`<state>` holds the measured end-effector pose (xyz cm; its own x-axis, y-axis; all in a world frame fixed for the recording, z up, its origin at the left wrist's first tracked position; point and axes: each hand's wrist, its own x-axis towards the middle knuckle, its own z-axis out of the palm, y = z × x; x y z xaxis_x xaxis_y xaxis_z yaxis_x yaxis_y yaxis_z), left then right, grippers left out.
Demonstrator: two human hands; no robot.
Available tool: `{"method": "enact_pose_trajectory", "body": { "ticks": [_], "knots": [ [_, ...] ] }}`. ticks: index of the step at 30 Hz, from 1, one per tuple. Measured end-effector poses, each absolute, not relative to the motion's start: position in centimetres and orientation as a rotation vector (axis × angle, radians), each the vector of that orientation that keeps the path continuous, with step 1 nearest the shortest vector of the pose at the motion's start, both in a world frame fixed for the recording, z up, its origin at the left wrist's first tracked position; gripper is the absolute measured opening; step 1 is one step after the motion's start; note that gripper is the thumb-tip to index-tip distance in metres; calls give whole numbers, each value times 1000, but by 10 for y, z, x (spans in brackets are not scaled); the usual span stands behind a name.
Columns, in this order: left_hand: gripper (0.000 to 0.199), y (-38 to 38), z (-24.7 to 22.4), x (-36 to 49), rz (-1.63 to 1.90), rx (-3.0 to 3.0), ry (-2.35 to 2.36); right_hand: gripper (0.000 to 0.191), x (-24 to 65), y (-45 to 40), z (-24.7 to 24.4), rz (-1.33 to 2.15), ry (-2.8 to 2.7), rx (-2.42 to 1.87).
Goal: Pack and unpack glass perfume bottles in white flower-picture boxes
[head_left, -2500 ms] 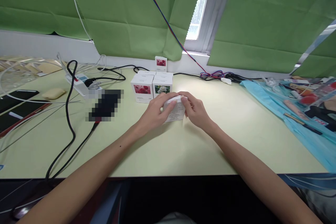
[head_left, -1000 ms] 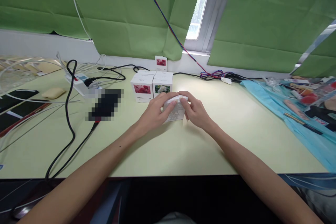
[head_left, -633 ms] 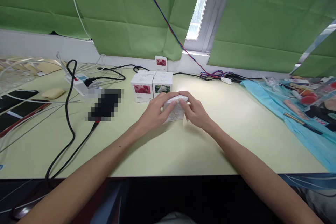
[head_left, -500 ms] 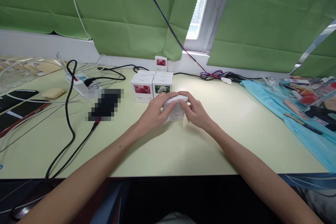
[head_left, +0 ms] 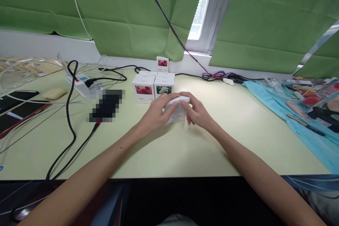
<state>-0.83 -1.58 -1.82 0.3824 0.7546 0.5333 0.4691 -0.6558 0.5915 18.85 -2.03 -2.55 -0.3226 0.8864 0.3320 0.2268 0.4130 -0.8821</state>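
A small white box point(head_left: 177, 114) with printed text on its near side stands at the middle of the table, between my hands. My left hand point(head_left: 163, 110) is closed round its left side, thumb on the upper edge. My right hand point(head_left: 196, 111) grips the right side, its thumb pressed near the top close to the left thumb. The far side of this box is hidden. Just behind it and to the left stand several white boxes, one with a red flower picture point(head_left: 143, 90) and one with a white flower picture point(head_left: 163, 90).
Another flower-picture box point(head_left: 162, 64) leans at the wall. To the left are a pixelated dark device point(head_left: 107, 106), a power strip point(head_left: 79, 84) and black cables point(head_left: 69, 113). Blue plastic sheeting point(head_left: 296, 127) with a pen point(head_left: 305, 125) and small items lies on the right.
The fingers of my right hand have shifted slightly beside the box, and their tips show more below. The box and my left hand stay in place.
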Motion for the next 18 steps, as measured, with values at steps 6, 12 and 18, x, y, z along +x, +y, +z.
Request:
{"method": "enact_pose_trajectory", "body": {
  "ticks": [6,12,18],
  "knots": [
    [38,-16,-17,-8,1154,2305,1065,48,190,-18,-28,981,-1788,-950],
    [38,-16,-17,-8,1153,2297,1052,48,191,-16,-28,996,-1784,-932],
    [40,-16,-17,-9,1119,2293,1064,48,191,-17,-27,1004,-1794,-947]
  ]
}}
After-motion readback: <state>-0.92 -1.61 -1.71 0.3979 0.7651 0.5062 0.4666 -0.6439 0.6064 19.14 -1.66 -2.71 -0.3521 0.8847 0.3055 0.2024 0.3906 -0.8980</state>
